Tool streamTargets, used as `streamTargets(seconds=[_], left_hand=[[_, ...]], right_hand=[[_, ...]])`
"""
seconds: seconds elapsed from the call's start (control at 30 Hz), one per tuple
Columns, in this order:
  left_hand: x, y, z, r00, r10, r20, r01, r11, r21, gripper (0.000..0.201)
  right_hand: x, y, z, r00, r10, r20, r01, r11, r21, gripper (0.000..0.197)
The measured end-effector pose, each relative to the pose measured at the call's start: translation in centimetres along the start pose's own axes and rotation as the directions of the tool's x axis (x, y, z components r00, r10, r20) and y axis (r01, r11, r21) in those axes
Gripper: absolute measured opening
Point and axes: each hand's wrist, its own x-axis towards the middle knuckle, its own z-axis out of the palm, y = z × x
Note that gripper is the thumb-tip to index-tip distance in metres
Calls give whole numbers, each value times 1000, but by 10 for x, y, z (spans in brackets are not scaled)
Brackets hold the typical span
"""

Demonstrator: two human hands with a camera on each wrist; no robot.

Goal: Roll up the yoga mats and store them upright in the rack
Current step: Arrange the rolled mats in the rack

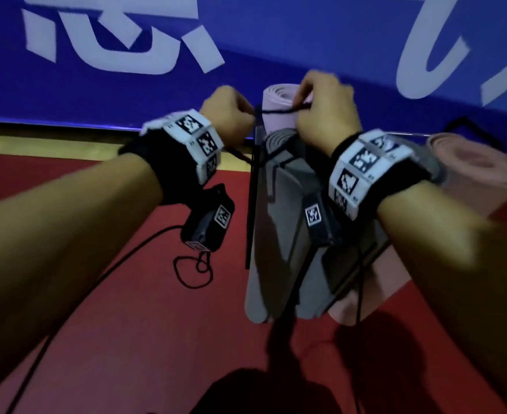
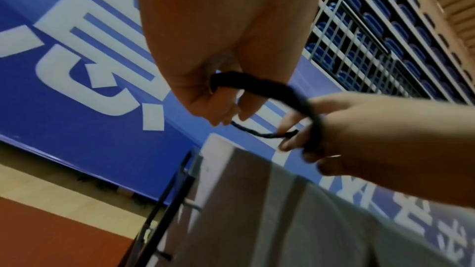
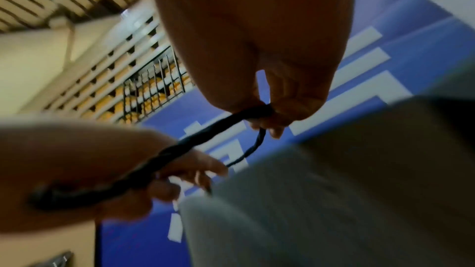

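Gripping one black cord [image 1: 276, 110] between them, the left hand [image 1: 226, 113] and right hand [image 1: 325, 107] both curl their fingers around it above the grey rolled mat [image 1: 288, 210], which seems to stand upright in the black rack [image 1: 252, 204], beside the pink mat [image 1: 279, 106].

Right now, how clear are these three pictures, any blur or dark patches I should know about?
Head view: dim, with dark shadows on the red floor at the bottom; the right hand is motion-blurred. Left wrist view: sharpest, the black cord between both hands reads clearly, the grey mat soft. Right wrist view: blurriest, the left hand and the mat smeared.
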Motion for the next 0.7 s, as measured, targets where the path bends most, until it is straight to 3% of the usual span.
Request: streamTargets(seconds=[0.13,0.27,0.43,0.57,0.7], left_hand=[[-9,22,18,993,-49,112,36,994,108,28],[-2,28,41,992,-73,107,49,977,209,38],[-6,35,52,965,-180,191,143,971,189,34],[-9,34,64,976,-177,129,153,972,176,23],[-13,36,65,986,-147,72,129,968,215,30]], right_hand=[[-16,16,8,996,65,61,-55,987,-149,28],[-13,27,17,998,60,-17,-62,957,-283,30],[-12,32,18,993,114,25,-107,975,-193,33],[-11,39,17,994,106,21,-101,981,-166,34],[-12,37,13,993,114,36,-108,985,-134,34]])
